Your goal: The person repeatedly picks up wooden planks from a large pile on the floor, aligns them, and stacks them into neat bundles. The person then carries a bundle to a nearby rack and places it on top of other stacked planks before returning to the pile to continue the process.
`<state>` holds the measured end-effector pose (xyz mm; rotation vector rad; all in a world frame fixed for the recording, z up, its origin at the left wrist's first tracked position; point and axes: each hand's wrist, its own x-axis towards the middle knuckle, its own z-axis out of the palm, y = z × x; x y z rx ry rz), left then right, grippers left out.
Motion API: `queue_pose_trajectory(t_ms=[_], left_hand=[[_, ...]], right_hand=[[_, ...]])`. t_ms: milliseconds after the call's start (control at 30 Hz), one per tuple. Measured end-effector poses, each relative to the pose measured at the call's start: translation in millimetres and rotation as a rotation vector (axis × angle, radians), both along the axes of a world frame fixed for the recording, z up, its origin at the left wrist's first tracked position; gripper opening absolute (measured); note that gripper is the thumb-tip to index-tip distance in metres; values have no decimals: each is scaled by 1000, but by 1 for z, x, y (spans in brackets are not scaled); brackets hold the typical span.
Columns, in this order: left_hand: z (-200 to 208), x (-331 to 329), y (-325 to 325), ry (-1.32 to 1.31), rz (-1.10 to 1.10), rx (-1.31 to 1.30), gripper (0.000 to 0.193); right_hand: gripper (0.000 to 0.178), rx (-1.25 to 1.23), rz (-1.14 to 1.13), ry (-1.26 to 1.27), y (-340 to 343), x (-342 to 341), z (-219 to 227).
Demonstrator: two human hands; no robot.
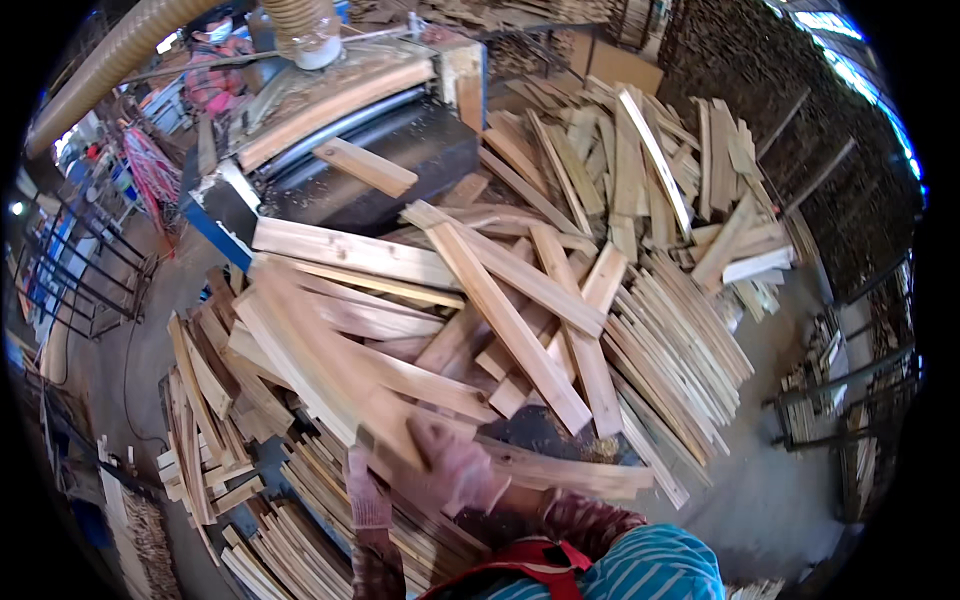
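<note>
A wooden board (335, 350), smeared by motion, slants from the heap in front of the machine down to my hands. My right hand (462, 472), in a pale pinkish knit glove and also blurred, is closed around its near end. My left hand (368, 497), gloved the same way, grips at the near end of the boards, just left of my right hand. Beside the moving board lies a paler plank (290, 370), whose near end reaches my left hand. The fingertips of both hands are partly hidden or blurred.
A planer-like machine (390, 150) with a roller stands at the far left, one board (365, 167) lying on its bed. Loose boards (510, 320) cover the middle. Stacked strips (670, 350) lie right. A person (215, 75) is behind the machine, near a ribbed hose (110, 70).
</note>
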<state>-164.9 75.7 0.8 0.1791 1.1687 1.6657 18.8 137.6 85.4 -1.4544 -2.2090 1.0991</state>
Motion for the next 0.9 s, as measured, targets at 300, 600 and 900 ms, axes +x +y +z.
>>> queue_pose_trajectory(t_ms=[300,600,900], left_hand=[[30,20,5,37,-24,-124,51],[44,16,3,72,-9,-142,63],[62,31,8,67,18,-172,56]], right_hand=[[48,582,-216,-154,114,79,-24],[55,195,-171,-586,216,148,-24],[72,456,-182,-300,233,88,14]])
